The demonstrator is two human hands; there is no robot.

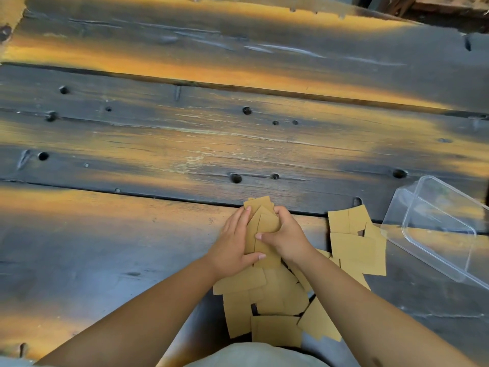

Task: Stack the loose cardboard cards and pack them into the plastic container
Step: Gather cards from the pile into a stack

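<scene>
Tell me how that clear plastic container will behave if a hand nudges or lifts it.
The plastic container looks thin-walled and holds nothing, so it is probably very light. It lies tilted on the wooden table, so a nudge would likely slide or rock it. Its walls may flex if squeezed.

Two bare forearms enter from the bottom edge, no sleeves visible on either, uncovered up to where the frame cuts them off. No watch, bracelet or band on either wrist. Left hand bare, no glove, no rings seen; thumbnail short, pale, unpainted. Right hand bare too, no glove, no rings seen; thumbnail short and plain. Small dark mark on the right forearm near the bottom right corner, too blurred to tell what it is. At bottom centre, between the arms, a patch of light grey-beige garment, plain fabric, no print or seam visible; which garment cannot be told.
</scene>
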